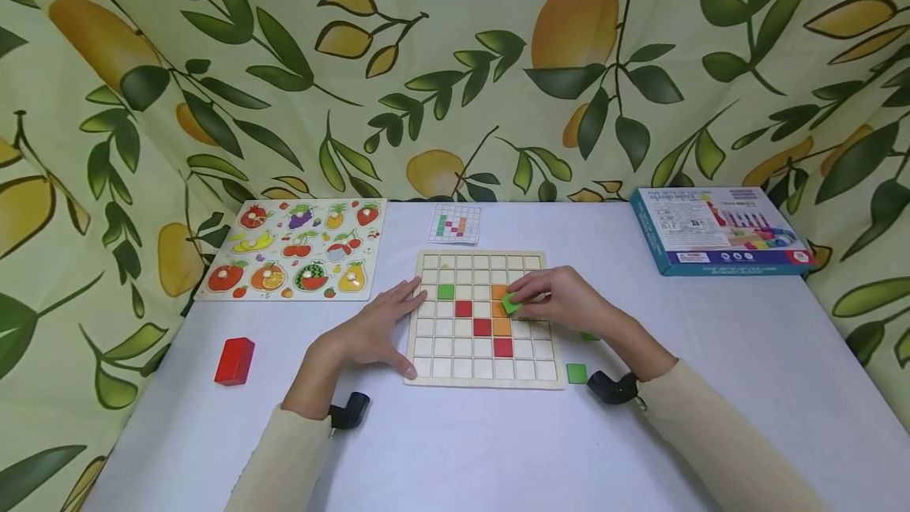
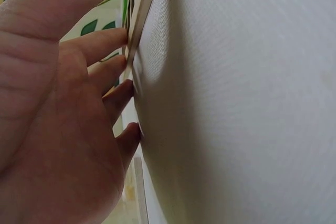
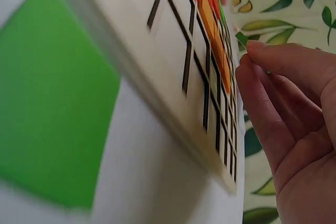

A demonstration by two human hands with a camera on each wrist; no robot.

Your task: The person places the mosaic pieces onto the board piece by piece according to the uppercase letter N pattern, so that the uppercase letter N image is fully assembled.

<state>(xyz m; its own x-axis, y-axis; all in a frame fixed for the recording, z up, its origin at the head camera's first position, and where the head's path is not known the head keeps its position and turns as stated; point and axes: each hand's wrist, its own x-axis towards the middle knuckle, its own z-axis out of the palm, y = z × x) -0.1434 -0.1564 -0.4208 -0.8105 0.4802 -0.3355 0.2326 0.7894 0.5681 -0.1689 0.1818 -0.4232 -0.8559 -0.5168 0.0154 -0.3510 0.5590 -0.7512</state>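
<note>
A wooden grid board (image 1: 483, 382) lies mid-table, with one green tile (image 1: 445, 291), several red tiles (image 1: 482, 327) and several orange tiles (image 1: 502, 327) set in its squares. Over the orange column, my right hand (image 1: 569, 303) pinches a green square tile (image 1: 509, 305) between thumb and fingers. That tile shows edge-on above the board in the right wrist view. My left hand (image 1: 373, 330) rests at the board's left edge, fingers spread, thumb near the lower corner. In the left wrist view its fingertips (image 2: 128, 132) touch the board's side and the tabletop.
A pattern card (image 1: 455, 224) lies behind the board. One loose green tile (image 1: 577, 374) sits right of the board, another (image 1: 590, 336) partly under my right wrist. A fruit puzzle (image 1: 291, 250) and red block (image 1: 235, 361) are on the left; a boxed game (image 1: 721, 230) stands back right.
</note>
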